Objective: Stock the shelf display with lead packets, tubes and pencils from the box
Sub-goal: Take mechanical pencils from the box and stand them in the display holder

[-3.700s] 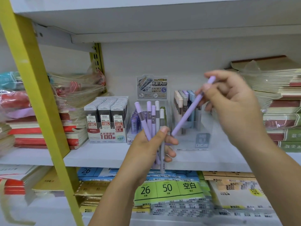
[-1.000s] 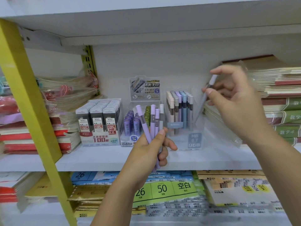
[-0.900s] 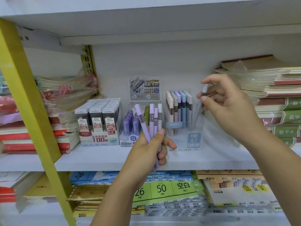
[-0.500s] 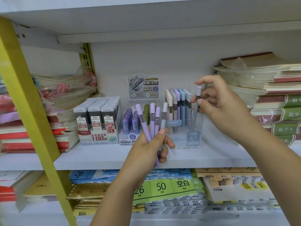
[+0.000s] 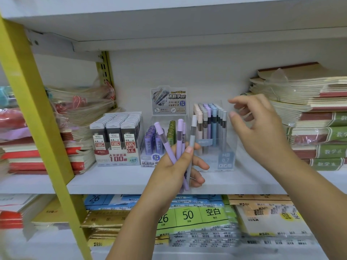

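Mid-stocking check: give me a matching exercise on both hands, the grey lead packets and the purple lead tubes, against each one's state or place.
1 left hand
2 right hand
3 grey lead packets
4 purple lead tubes

A open, holding nothing
B leftmost display
C grips pencils
D middle display, below header card

Pairs: 1-C, 2-A, 3-B, 4-D

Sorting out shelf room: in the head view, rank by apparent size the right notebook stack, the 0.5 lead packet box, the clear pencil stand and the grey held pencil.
1. notebook stack
2. lead packet box and pencil stand: look alike, unranked
3. grey pencil, smallest though nearest the camera
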Motion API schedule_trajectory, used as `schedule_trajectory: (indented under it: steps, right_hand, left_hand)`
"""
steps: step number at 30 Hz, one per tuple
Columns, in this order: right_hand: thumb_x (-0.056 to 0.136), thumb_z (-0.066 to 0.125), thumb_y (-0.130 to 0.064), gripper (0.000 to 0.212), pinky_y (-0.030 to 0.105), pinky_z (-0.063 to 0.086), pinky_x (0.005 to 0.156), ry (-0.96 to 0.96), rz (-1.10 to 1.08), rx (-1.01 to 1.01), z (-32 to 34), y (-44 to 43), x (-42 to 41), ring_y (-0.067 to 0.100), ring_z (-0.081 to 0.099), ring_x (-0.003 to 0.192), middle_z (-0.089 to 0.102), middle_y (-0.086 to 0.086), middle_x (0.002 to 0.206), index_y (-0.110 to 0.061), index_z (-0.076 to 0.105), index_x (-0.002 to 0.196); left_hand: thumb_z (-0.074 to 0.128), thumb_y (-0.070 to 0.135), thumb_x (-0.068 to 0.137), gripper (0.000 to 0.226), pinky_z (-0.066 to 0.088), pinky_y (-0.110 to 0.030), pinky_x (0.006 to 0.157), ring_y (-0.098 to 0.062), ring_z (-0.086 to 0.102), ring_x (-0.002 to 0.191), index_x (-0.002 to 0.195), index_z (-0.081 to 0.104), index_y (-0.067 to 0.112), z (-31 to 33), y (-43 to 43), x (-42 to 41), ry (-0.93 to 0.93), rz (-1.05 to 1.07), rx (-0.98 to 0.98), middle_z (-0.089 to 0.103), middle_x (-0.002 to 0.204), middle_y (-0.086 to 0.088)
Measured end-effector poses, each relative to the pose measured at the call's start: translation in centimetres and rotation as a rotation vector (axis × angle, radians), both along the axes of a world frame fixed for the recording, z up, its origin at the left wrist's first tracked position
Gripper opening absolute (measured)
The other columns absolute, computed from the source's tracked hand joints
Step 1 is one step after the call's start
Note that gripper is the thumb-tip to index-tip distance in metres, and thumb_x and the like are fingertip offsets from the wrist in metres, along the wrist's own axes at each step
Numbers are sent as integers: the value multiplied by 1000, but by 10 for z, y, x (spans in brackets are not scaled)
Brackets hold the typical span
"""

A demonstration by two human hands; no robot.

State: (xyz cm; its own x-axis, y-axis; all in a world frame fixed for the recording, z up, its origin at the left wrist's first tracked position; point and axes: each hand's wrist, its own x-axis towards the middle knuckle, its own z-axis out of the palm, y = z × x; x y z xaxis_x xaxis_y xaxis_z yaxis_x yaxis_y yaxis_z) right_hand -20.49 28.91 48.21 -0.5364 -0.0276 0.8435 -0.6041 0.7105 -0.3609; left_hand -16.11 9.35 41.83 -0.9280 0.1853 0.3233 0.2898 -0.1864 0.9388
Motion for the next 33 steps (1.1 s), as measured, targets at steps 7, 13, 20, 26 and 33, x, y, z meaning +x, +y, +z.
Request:
schedule_trajectory:
  steps: [7,13,20,26,33]
  right_hand:
    - [90,65,-21,28,22,51,74,-305,510,-153,2,-36,33,10,68,76,72,-4,83,-35,60,113]
    - [94,60,-14,24,25,54,69,-166,554,-344,13,-30,33,17,70,80,74,-1,84,-32,56,109]
    - [97,54,-15,26,24,52,71,137,365,-342,30,4,30,14,69,89,70,-2,92,-33,41,110]
    - [96,56,-16,28,19,49,68,-29,235,-84,17,8,15,3,65,82,71,-8,89,-36,43,110]
    - [94,56,-25,28,24,52,69,-98,183,63,12,11,9,5,64,81,70,-7,89,-43,43,111]
  left_hand:
    - [51,53,91,27,48,-18,54,-10,60,56,107,67,38,2,4,4,63,-39,-92,75,86,-1]
    - [51,50,90,41,50,-24,52,-13,60,55,117,61,21,1,3,4,24,-31,-37,74,85,-5]
    - [49,44,99,24,29,-22,40,-10,32,43,99,67,28,1,-4,-1,-13,50,11,62,69,1]
    - [50,42,101,28,24,-20,40,-11,27,40,81,58,24,-1,-4,-3,-48,90,-46,58,71,0]
    - [52,35,92,18,21,-18,39,-12,25,40,87,52,18,-2,-4,-6,-89,55,-30,59,73,1]
